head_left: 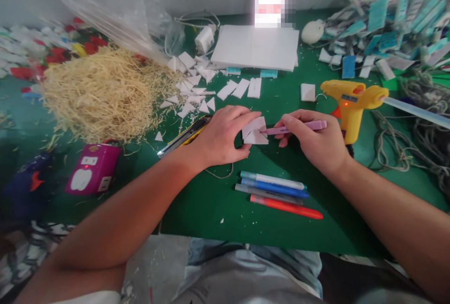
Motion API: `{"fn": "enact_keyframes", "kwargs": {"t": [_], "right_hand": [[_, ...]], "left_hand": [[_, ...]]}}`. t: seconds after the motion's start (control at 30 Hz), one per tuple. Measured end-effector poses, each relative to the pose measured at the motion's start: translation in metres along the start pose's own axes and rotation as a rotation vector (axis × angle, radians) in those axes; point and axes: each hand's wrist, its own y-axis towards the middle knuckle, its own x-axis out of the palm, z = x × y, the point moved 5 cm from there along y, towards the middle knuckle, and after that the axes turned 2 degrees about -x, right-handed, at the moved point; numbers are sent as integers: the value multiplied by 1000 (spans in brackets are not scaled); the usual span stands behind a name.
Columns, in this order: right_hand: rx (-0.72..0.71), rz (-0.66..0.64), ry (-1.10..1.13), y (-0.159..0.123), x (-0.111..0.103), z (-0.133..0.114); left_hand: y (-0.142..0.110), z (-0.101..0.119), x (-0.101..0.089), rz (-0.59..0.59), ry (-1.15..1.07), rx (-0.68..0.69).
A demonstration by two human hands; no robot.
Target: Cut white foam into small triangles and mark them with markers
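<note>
The pink pen [318, 125] is held by the right hand [312, 140], the fingers being closed narrowly about its barrel. Its long axis is set nearly level from left to right, with the right end slightly farther from the body; the tip is pointed left and is brought to the face of a small white piece [255, 125]. Whether the tip is pressed on the surface cannot be told. The white piece is gripped by the left hand [227, 135], its upper and lower edges being spanned by the forefinger and thumb; dark slanting lines are seen on its face. Both are located over the middle of the green table [211, 217]. A utility knife [186, 136] is partly covered by the left hand, its long axis slanted from near left to far right. Nearer the body, 4 pens are laid side by side, namely white [273, 180], blue [274, 188], grey [269, 194] and red [286, 206]; their long axes are run left to right, with right ends nearer the body. A yellow glue gun [351, 100] is placed beyond the right hand, its glue stick [418, 111] being pointed right.
</note>
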Motion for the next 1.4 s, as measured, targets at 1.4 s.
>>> {"fn": "enact_keyframes", "kwargs": {"t": [1.4], "right_hand": [[54,-10,21,2,1,0]], "left_hand": [[0,-1,0,-11,6,-5]]}}
